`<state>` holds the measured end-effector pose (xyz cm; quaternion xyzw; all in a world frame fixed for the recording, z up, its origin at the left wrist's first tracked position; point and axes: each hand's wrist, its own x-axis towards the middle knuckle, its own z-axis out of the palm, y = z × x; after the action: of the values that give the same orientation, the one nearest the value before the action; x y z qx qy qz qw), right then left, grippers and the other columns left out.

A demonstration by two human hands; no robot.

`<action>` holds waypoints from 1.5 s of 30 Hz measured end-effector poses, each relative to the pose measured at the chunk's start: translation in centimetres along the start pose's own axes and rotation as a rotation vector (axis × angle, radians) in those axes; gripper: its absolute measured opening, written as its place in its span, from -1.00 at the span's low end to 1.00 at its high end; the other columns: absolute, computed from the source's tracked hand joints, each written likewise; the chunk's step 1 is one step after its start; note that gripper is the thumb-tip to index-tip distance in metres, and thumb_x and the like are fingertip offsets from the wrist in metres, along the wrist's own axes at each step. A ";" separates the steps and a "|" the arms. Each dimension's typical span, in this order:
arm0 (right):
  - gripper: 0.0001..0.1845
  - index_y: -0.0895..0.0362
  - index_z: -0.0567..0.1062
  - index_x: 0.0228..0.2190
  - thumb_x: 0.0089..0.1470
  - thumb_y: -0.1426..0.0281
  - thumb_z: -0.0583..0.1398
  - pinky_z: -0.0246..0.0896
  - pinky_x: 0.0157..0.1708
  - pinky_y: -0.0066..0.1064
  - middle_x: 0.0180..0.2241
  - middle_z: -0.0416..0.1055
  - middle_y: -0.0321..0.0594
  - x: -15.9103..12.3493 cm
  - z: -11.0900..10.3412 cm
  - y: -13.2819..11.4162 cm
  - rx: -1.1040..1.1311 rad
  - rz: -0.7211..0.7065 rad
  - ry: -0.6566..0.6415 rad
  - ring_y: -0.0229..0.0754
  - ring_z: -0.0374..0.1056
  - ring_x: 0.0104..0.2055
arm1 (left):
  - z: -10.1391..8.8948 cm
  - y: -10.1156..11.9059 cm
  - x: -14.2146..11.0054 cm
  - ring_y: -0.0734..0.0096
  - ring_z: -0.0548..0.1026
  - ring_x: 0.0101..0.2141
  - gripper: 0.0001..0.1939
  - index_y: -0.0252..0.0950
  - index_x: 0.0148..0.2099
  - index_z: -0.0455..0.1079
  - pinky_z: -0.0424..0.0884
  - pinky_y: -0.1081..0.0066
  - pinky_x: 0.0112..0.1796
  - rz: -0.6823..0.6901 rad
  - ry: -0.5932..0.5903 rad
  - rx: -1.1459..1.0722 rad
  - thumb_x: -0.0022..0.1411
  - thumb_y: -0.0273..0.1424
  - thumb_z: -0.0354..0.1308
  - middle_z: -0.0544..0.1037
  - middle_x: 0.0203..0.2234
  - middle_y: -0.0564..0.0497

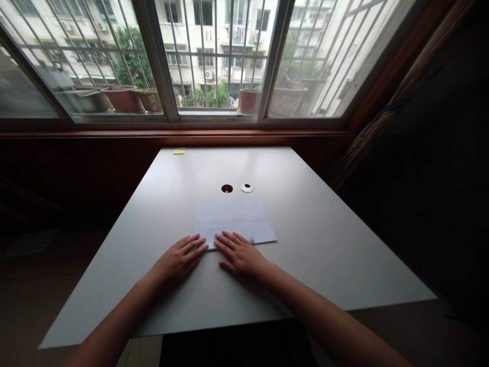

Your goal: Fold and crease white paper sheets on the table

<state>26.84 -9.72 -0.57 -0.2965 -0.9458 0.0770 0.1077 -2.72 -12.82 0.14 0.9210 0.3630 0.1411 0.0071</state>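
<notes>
The white paper (233,214) lies flat near the middle of the table (328,244), its near edge toward the person. The left hand (186,253) rests palm down at the near left corner; the right hand (240,253) rests farther right along the same edge. On both hands the fingers are extended and slightly spread, gripping nothing.

Caution: uneven pressure between the hands could skew the paper, since the tabletop appears smooth and likely offers little friction. Dragging fingertips could crease or buckle the near edge. A push toward the far side could carry the paper over the open round hole (226,189), where an edge might catch.

Materials: the paper is matte, thin and four-cornered, with a faintly uneven surface (whether it is one folded sheet or several cannot be told). The table is white, with a soft sheen. The hole is dark inside; just right of it lies a pale disc-shaped cover (246,188) with a dark opening.
</notes>
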 end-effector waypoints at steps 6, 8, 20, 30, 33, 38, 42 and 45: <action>-0.32 0.04 0.03 0.36 0.34 0.06 -0.01 -0.22 0.38 -0.03 0.39 -0.07 -0.18 -2.4 -1.3 1.7 -0.034 0.066 -0.010 -0.03 -0.17 0.44 | 0.0 0.0 0.0 0.11 0.19 0.30 -0.45 -0.13 0.41 0.07 0.21 0.02 0.26 0.021 -0.006 0.023 0.42 -0.38 -0.03 0.30 0.27 -0.08; -0.32 0.02 0.02 0.36 0.33 0.07 0.01 -0.23 0.38 -0.02 0.40 -0.09 -0.19 -3.4 -1.9 2.5 -0.034 0.089 -0.023 -0.02 -0.18 0.44 | -0.1 0.0 0.0 0.09 0.19 0.29 -0.46 -0.15 0.41 0.09 0.21 0.02 0.25 0.025 0.004 0.020 0.42 -0.40 -0.03 0.32 0.26 -0.10; -0.42 -0.02 0.15 0.32 0.34 0.22 0.05 -0.04 0.35 -0.07 0.34 0.09 -0.22 -6.2 -3.5 6.2 0.041 0.081 0.026 -0.04 0.01 0.39 | 0.0 0.3 1.7 0.12 0.41 0.08 -0.60 -0.21 0.24 0.33 0.40 0.12 0.08 -0.057 0.069 0.016 0.39 -0.32 0.07 0.48 0.03 -0.15; -0.53 0.03 0.36 0.20 0.30 0.29 0.14 0.22 0.20 -0.11 0.22 0.33 -0.16 -5.3 -3.4 6.8 0.005 0.028 0.155 -0.01 0.26 0.25 | -0.5 -0.9 3.1 0.20 0.49 -0.12 -0.59 -0.20 0.17 0.37 0.49 0.24 -0.12 0.000 0.055 0.062 0.31 -0.54 0.06 0.53 -0.13 -0.13; -0.58 0.04 0.41 0.16 0.30 0.31 0.13 0.24 0.17 -0.12 0.18 0.39 -0.15 -5.1 -2.9 6.7 -0.028 0.032 0.210 -0.02 0.30 0.21 | 0.2 -1.4 2.5 0.22 0.51 -0.10 -0.62 -0.20 0.18 0.38 0.50 0.24 -0.09 0.017 0.101 0.054 0.36 -0.53 0.03 0.55 -0.13 -0.14; -0.61 0.06 0.45 0.10 0.26 0.36 0.16 0.26 0.11 -0.11 0.10 0.46 -0.11 -4.6 -2.4 6.2 -0.109 0.041 0.265 -0.01 0.35 0.12 | 0.6 -1.7 2.2 0.24 0.53 -0.09 -0.65 -0.20 0.16 0.40 0.51 0.24 -0.06 0.019 0.172 0.013 0.39 -0.49 0.02 0.57 -0.12 -0.12; -0.64 0.07 0.48 0.04 0.20 0.43 0.19 0.24 0.07 -0.11 0.04 0.50 -0.10 -4.3 -2.6 5.8 -0.153 0.038 0.292 0.00 0.34 0.08 | 0.4 -1.6 2.5 0.27 0.55 -0.13 -0.68 -0.18 0.12 0.44 0.53 0.28 -0.11 0.015 0.235 -0.049 0.38 -0.48 0.04 0.59 -0.16 -0.10; -0.72 0.08 0.53 -0.08 0.17 0.51 0.19 0.24 0.00 -0.16 -0.10 0.56 -0.11 -4.1 -2.8 5.6 -0.156 0.032 0.325 -0.02 0.36 0.00 | 0.2 -1.5 2.7 0.29 0.54 -0.16 -0.72 -0.18 0.07 0.46 0.52 0.31 -0.14 0.007 0.258 -0.122 0.36 -0.48 0.08 0.59 -0.18 -0.09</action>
<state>33.86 -7.28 0.28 -0.3275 -0.9142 -0.0438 0.2346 -1.79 -9.93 0.45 0.8943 0.3485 0.2802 0.0158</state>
